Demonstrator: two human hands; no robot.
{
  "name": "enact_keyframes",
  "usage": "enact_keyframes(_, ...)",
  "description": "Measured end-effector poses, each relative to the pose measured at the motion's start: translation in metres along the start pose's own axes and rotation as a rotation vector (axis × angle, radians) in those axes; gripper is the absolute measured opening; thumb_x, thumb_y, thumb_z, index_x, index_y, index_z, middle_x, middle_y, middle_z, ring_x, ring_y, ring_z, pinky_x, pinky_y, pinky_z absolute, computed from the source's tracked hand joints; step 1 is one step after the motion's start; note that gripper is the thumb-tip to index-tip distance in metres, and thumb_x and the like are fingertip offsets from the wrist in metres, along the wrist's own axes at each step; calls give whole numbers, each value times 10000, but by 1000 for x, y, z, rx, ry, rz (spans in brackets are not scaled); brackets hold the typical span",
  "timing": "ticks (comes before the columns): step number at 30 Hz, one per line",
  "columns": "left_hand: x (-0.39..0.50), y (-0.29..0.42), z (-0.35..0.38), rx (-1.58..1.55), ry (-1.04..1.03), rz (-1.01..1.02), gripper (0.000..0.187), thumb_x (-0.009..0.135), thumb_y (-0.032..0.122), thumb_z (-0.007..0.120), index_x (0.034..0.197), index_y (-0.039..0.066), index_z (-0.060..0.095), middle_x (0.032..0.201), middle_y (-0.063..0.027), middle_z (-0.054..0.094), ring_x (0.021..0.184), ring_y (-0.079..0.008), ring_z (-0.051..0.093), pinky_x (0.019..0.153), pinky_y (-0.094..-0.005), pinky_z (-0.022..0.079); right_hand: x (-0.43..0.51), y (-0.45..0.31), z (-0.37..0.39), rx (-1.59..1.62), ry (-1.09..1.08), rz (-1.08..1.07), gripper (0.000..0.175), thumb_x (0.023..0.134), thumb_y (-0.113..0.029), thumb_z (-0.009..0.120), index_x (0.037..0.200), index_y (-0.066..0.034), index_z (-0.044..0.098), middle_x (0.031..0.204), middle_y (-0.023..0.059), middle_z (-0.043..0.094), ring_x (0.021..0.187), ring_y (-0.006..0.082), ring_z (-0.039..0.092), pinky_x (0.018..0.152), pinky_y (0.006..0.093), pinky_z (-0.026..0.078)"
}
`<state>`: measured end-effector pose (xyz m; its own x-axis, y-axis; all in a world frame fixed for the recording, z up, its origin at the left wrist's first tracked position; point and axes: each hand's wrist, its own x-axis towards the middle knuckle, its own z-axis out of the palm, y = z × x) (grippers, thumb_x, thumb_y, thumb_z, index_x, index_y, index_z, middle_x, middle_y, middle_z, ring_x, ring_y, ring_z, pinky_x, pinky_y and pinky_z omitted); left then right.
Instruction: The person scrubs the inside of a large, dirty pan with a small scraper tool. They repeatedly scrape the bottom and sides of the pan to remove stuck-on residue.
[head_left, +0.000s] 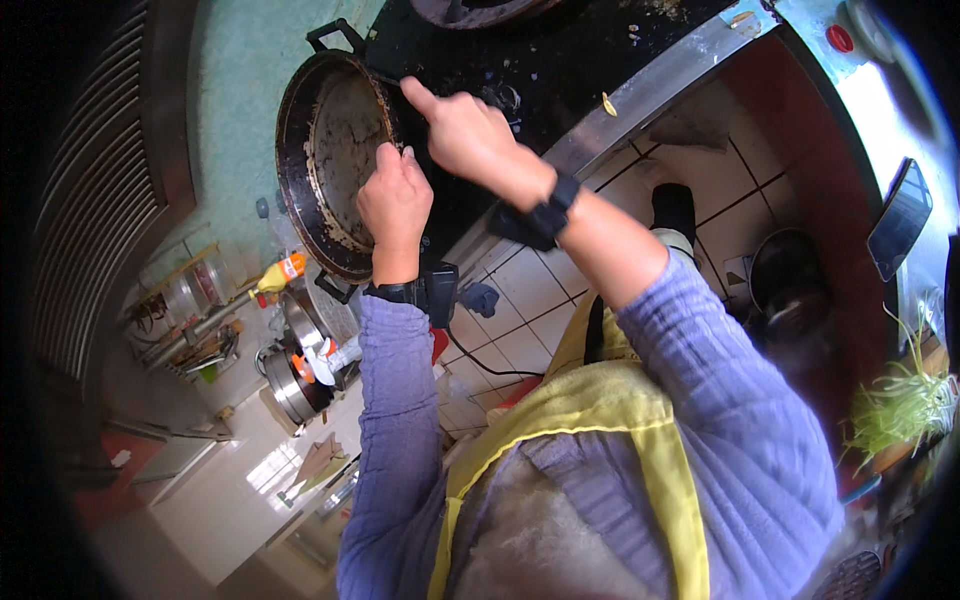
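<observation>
A round black metal pan (341, 142) with two loop handles stands tilted on its edge, its worn, scraped inside facing me. My left hand (395, 196) grips the pan's near rim, thumb up. Close to the rim, farther up, is my right hand (471, 139), fingers curled and one finger stretched toward the pan. A thin dark piece shows between that fingertip and the rim; I cannot tell whether it is a held tool or part of the pan. Beneath both hands lies a black stove top (480, 75) with crumbs and scraps on it.
A burner ring (480, 9) sits at the top. Along the left are a vent grille (105, 127), a squeeze bottle (281, 274) and a steel pot (294, 386). A phone (900, 217) and leafy greens (904, 409) lie at right. A dark bowl (789, 271) stands low near the tiled floor (517, 292).
</observation>
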<state>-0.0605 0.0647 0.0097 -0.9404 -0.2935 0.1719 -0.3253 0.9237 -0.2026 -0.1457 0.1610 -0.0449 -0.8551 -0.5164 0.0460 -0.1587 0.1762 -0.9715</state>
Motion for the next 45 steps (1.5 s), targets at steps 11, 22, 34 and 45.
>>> enact_keyframes(11,-2,-7,3,-15,-36,65,203,923,250,501,887,53,467,706,-231,627,660,-460,599,587,-557,456,-86,3,24,-37,76,-38,678,774,-20,513,1421,-147,355,692,185,640,661,357,660,573,456,529)
enact_keyframes(22,-4,-14,7,-13,1,116,191,916,238,512,892,53,469,699,-234,625,659,-459,604,590,-562,457,-84,-14,27,-45,66,38,640,771,-9,524,1380,-135,374,661,205,628,606,405,628,521,487,488)
enact_keyframes(34,-6,-7,8,-32,-70,30,224,916,271,524,895,53,477,716,-270,610,700,-496,585,607,-584,436,-52,-22,14,97,147,59,525,839,-138,568,1346,-159,433,724,239,640,701,441,634,604,522,513)
enact_keyframes(45,0,-15,4,7,-68,70,193,908,242,521,912,54,475,715,-233,635,697,-466,612,629,-566,466,-99,-17,28,-37,117,13,700,762,6,530,1423,-157,363,674,193,637,606,398,625,519,486,488)
